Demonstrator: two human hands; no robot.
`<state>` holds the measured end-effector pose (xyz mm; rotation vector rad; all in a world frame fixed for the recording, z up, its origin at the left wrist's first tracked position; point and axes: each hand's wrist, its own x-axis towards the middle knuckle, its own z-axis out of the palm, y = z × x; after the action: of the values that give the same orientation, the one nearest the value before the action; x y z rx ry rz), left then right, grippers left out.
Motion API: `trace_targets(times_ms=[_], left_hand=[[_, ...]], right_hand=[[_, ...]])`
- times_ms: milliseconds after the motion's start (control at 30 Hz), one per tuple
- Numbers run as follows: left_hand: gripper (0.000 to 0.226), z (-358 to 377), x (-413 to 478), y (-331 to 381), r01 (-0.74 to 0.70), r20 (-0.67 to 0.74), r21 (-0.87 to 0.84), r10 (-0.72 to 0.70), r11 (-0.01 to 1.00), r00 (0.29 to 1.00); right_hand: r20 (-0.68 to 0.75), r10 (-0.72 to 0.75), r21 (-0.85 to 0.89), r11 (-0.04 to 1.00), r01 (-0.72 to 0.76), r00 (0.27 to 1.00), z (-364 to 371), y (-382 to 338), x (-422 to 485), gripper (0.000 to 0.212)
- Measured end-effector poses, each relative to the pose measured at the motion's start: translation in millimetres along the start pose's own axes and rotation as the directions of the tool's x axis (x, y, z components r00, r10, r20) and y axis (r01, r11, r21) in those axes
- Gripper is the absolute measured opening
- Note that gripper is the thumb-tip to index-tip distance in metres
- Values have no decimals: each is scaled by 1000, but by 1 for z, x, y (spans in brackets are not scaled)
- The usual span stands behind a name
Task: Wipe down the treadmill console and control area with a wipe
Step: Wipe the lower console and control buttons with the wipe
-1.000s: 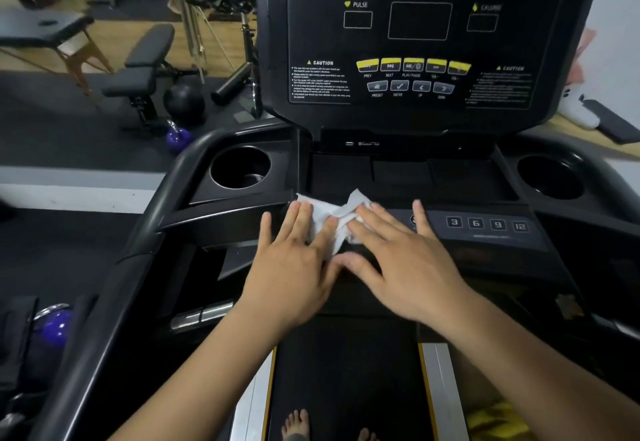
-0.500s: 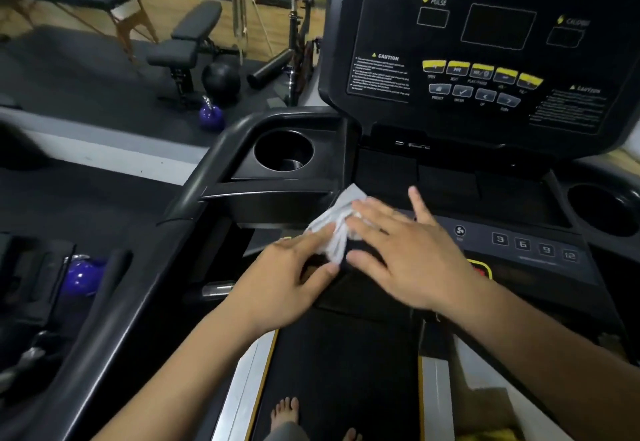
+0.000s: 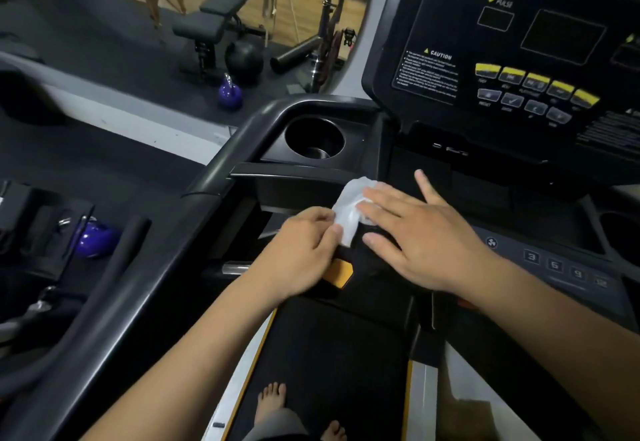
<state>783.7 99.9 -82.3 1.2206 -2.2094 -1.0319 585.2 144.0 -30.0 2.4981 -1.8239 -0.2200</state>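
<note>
A crumpled white wipe (image 3: 348,210) lies on the black control area of the treadmill, just left of the speed-button strip (image 3: 561,266). My right hand (image 3: 420,233) lies flat on the wipe with straight fingers spread, pressing it down. My left hand (image 3: 301,250) pinches the wipe's near-left edge between thumb and fingers. The upright console (image 3: 502,60) with yellow buttons rises behind and to the right.
A left cup holder (image 3: 314,137) sits just beyond the wipe; a right cup holder (image 3: 620,233) is at the frame edge. The curved handrail (image 3: 145,257) runs down the left. Purple kettlebells (image 3: 229,94), a bench and gym gear stand on the floor beyond.
The view has swung left. My left hand has gone from lying flat on the wipe to pinching its edge. The wipe and my right hand have stayed at the left end of the control strip.
</note>
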Motion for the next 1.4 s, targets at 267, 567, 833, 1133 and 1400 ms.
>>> trace_targets(times_ms=[267, 567, 833, 1133, 1400], left_hand=[[22, 1, -22, -11, -12, -122, -58, 5, 998, 993], [45, 11, 25, 30, -222, 102, 165, 207, 961, 973], [45, 12, -21, 8, -326, 127, 450, 301, 832, 945], [40, 26, 30, 38, -399, 129, 514, 391, 760, 911], [33, 31, 21, 41, -460, 130, 587, 483, 667, 866]], right_hand=[[-18, -210, 49, 976, 210, 978, 18, -46, -37, 60], [-42, 182, 51, 982, -180, 982, 18, -4, -24, 68], [-132, 97, 129, 988, -80, 987, 40, -24, -79, 53], [-123, 374, 174, 920, -351, 919, 33, -18, -60, 63], [-122, 357, 141, 930, -340, 926, 43, 3, -92, 56]])
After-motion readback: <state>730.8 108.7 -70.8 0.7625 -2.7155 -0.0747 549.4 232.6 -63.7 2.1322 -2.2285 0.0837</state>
